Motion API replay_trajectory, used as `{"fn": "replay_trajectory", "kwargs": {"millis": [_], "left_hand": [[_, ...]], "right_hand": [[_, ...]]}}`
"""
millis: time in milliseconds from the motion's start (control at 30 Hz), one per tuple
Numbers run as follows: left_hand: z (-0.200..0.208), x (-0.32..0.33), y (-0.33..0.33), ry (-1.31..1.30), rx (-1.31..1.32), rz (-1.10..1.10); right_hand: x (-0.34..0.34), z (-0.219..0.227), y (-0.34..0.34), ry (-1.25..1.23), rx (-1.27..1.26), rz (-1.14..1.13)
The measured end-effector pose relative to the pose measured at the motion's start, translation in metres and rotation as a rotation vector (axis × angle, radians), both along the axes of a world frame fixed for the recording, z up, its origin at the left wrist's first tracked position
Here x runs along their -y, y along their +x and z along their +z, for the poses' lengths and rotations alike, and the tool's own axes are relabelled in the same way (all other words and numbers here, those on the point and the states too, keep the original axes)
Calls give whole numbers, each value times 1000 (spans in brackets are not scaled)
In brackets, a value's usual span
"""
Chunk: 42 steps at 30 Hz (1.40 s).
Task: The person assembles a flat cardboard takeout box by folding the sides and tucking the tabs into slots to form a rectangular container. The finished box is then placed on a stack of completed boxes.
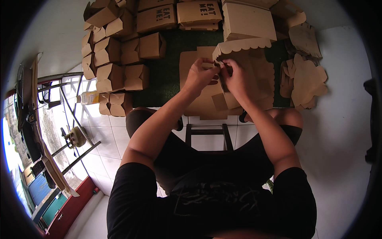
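A partly folded brown cardboard box lies before me on the dark green surface. One of its raised edges carries a scalloped flap, and its left panel lies flat. My left hand pinches the cardboard near the upper corner of that raised edge. Close against it, my right hand has bent fingers gripping the same corner from the right. The fingertips of both hands meet there and partly hide the corner, so I cannot make out how the flaps sit in it.
Folded cardboard boxes are stacked at the left and back. Flat scalloped cardboard pieces lie at the right, near a white wall. A plastic bottle stands beside the left boxes. Below is a dark stool frame.
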<state>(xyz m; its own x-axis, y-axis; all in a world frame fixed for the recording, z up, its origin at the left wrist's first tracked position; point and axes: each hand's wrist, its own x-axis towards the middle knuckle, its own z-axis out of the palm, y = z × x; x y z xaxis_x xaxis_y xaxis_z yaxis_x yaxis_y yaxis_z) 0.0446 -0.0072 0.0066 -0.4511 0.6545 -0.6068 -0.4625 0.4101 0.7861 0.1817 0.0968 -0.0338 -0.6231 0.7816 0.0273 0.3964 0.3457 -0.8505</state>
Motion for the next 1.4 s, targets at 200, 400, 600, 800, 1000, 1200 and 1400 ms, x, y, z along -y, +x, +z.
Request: {"fn": "replay_trajectory", "kwargs": {"millis": [200,400,600,800,1000,1200,1400], "left_hand": [[-5,0,7,-43,121,79],[-12,-2,15,17,268,126],[-12,1,17,89,372,121],[-8,-1,16,155,431,106],[-4,-1,18,173,429,137],[-7,-4,18,197,300,158],[-10,-4,29,192,227,218]], "right_hand": [[-18,-3,4,63,-33,27],[-27,2,6,64,79,46],[-33,10,7,124,130,106],[-45,20,1,260,128,228],[-46,36,7,66,256,167],[-44,41,28,-12,406,105],[-44,29,39,-122,387,102]]}}
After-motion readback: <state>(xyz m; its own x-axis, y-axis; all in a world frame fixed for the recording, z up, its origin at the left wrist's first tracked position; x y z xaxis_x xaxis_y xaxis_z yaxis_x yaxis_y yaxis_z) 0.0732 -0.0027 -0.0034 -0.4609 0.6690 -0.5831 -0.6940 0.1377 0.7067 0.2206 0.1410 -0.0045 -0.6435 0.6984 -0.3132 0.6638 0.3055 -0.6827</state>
